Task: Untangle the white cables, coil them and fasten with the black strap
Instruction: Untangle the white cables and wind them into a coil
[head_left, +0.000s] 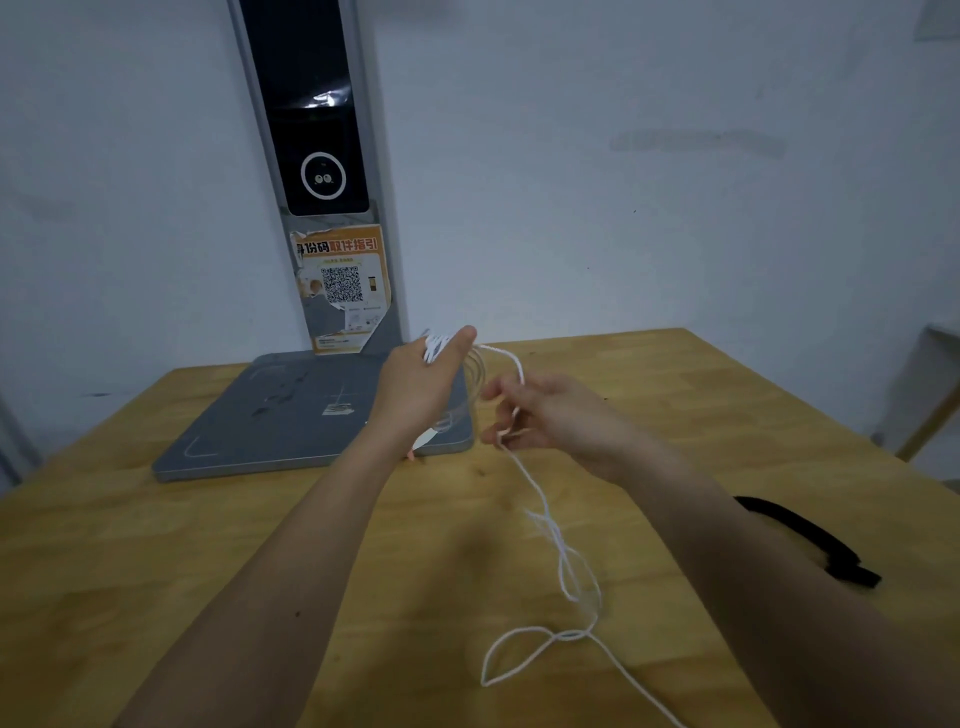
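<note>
**On the wooden table: coiling about halfway, strap not touched yet**

Over the yellowish wooden table (208, 545), the left hand (415, 387) is held up with its fingers spread wide, and several loops of thin white cable (545, 512) are wound around them, so the coil is clearly started. The right hand (550, 415) is loosely curled around the running strand, pinching it just beside the coil, looks like it's feeding the next wrap.

What's left, as far as I can judge: a fair length of cable trails down onto the table and off the near edge, with a couple of crossed loops in it that probably need shaking out first. The black fabric strap (810, 543) lies on the table to the right, partly hidden behind the right forearm, well apart from the coil, so fastening hasn't begun.

Containers: none in view. There's just a flat grey scanner base (291, 410) with an upright post behind the hands, nothing holding anything.
</note>
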